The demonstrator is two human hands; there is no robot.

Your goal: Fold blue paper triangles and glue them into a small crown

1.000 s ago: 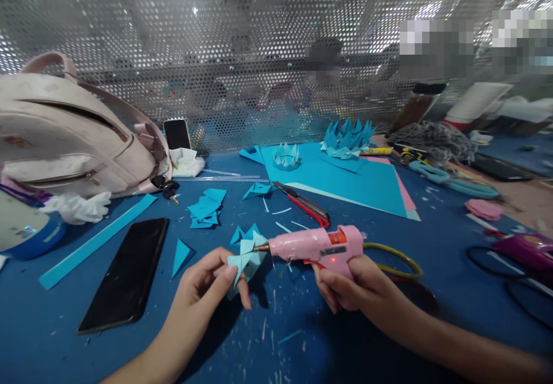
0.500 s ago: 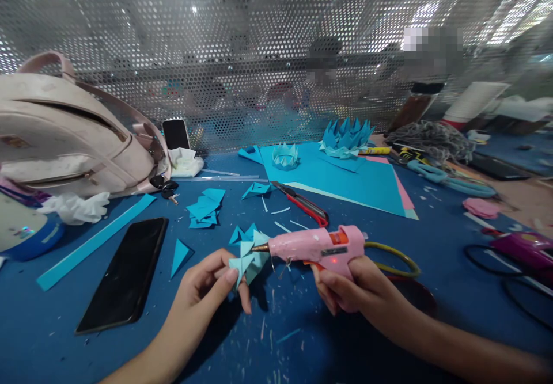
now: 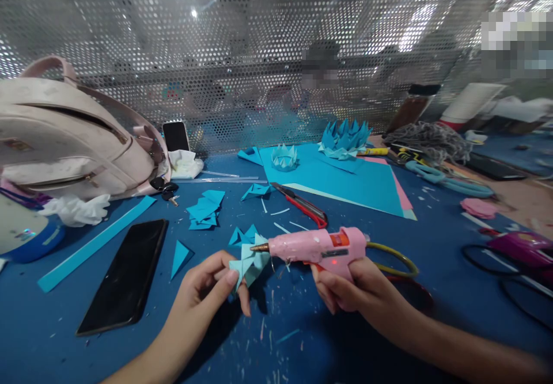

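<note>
My left hand (image 3: 216,286) pinches a light blue folded paper piece (image 3: 250,263) between thumb and fingers, low in the middle of the view. My right hand (image 3: 345,286) is wrapped round the handle of a pink glue gun (image 3: 319,247), whose small red light is lit. The gun points left, and its metal nozzle tip is at the upper part of the folded paper; whether it touches cannot be told. Darker blue folded pieces (image 3: 244,235) lie just behind. To the left are a blue paper triangle (image 3: 180,257) and a pile of blue pieces (image 3: 204,210).
A black phone (image 3: 125,277) and blue strip (image 3: 97,243) lie left, before a pale backpack (image 3: 73,136). A red cutter (image 3: 302,204) lies behind the gun. Farther back, paper crowns (image 3: 345,137) stand on blue sheets (image 3: 367,185). A purple glue gun (image 3: 525,248) is at right.
Both hands, the folded paper and the glue gun stay almost as they were. The view has shifted very slightly.
</note>
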